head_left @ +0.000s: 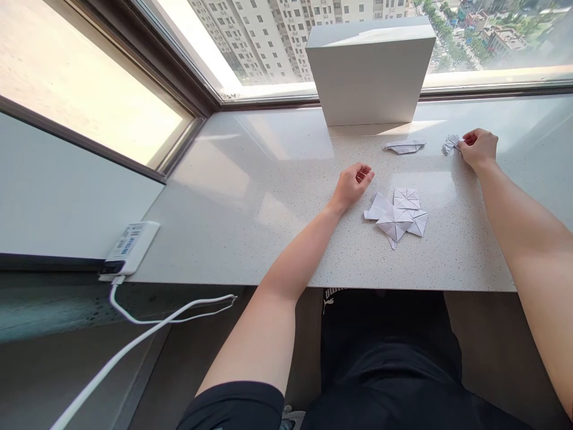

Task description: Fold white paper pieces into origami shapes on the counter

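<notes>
My right hand (480, 147) pinches the edge of a small folded paper piece (450, 144) on the countertop at the back right. Its fingertips partly cover the piece. My left hand (352, 184) rests on the counter with fingers loosely curled, thumb a little apart, and nothing visible in it. Just right of and below that hand lies a loose cluster of folded white paper pieces (396, 222), some overlapping, with creases radiating from their centres. Between the hands, farther back, is a long, narrow folded paper piece (405, 147).
A white box (370, 80) stands upright against the window at the back. The speckled white countertop (268, 239) ends at a front edge near my body. A white device (129, 248) with a white cable (134, 343) sits at the left corner.
</notes>
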Motion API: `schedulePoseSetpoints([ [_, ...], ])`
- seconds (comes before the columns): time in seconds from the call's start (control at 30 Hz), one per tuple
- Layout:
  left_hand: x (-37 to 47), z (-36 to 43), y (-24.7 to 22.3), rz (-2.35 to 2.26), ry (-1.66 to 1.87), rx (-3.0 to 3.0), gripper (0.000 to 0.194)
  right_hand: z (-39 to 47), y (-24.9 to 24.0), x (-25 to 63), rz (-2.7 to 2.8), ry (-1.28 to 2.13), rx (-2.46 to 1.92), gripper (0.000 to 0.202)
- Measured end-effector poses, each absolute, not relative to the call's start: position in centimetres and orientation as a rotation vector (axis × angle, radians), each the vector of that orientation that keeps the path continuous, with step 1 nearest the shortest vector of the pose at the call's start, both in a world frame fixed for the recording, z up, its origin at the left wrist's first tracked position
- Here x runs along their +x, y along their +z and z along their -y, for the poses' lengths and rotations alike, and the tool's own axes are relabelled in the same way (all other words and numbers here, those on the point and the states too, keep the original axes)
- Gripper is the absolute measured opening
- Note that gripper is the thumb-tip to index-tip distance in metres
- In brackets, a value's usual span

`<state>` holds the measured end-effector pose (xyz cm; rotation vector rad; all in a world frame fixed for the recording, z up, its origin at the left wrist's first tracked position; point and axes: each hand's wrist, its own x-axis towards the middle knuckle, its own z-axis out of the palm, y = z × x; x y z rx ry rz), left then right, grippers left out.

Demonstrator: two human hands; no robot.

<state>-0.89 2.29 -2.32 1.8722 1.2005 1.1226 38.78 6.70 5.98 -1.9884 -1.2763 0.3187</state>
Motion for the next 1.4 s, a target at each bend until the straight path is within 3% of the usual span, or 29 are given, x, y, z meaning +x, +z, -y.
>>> schedulePoseSetpoints([
  [0.17,-0.9,-1.8,-1.6,-1.225,1.093,1.864,0.015,-6.9,4.8,39.2,1.221,0.309,-1.932,0.058],
  [0.47,-0.6,-1.5,-0.9,-1.238,1.075,1.873,0.012,-6.6,1.5,40.4,0.948,0.227,-1.819,0.039],
  [0.73,-0.6,-1.4,-1.3,-1.200,1.034,1.954,0.013,1.2,-0.2,32.4,1.585,0.483,-1.666,0.005],
  [0.9,-0.6,-0.7,-1.3,-1.161,0.978,2.039,0.016,2.7,0.6,30.7,1.977,0.558,-1.544,0.026],
  [1.17,0.9,1.8,-0.6,-0.920,0.829,2.141,0.044,3.7,2.1,32.6,2.245,0.592,-1.441,0.053],
  [1.27,1.5,2.2,-0.6,-0.836,0.757,2.259,0.041,4.2,2.3,32.6,2.306,0.593,-1.432,0.065],
  [1.4,1.7,2.4,-0.5,-0.821,0.716,2.328,0.035,4.3,2.2,32.4,2.301,0.591,-1.464,0.065],
])
